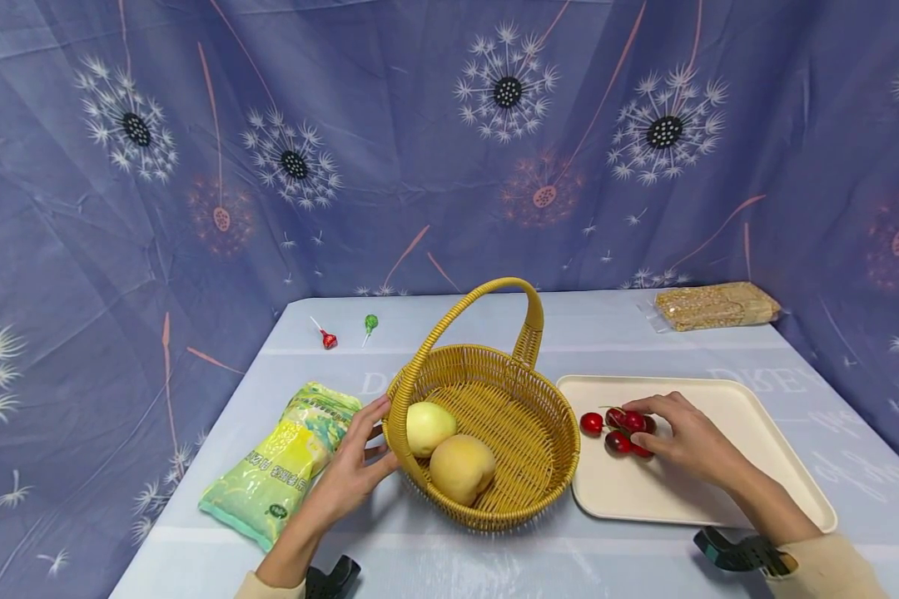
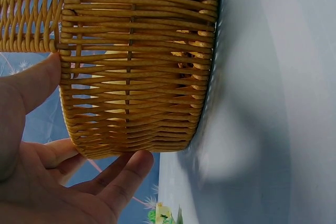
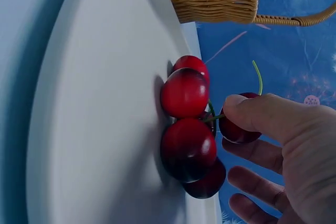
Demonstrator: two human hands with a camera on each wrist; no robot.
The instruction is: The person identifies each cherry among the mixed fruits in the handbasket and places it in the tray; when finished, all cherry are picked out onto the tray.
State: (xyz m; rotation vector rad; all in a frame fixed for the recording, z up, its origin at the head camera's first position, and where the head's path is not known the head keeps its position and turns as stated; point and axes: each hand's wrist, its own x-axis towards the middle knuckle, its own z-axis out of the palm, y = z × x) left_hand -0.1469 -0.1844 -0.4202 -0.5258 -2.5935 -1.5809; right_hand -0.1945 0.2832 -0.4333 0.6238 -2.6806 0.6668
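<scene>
A woven yellow basket (image 1: 526,506) with an arched handle stands mid-table and holds a pale green fruit (image 1: 429,427) and a yellow peach (image 1: 461,467). My left hand (image 1: 355,466) rests against the basket's left wall. In the left wrist view its thumb and straight fingers (image 2: 126,174) touch the basket (image 2: 136,66). To the right lies a cream tray (image 1: 719,491) with a cluster of red cherries (image 1: 616,431). My right hand (image 1: 682,437) is over them. In the right wrist view its thumb (image 3: 252,111) and fingers pinch the cherries (image 3: 186,124) at their stems.
A green-yellow bag (image 1: 285,462) lies left of the basket. A red lollipop (image 1: 328,337) and a green lollipop (image 1: 370,323) lie at the back left. A clear packet of tan grain (image 1: 715,305) sits at the back right. Blue patterned cloth covers the table and hangs behind it.
</scene>
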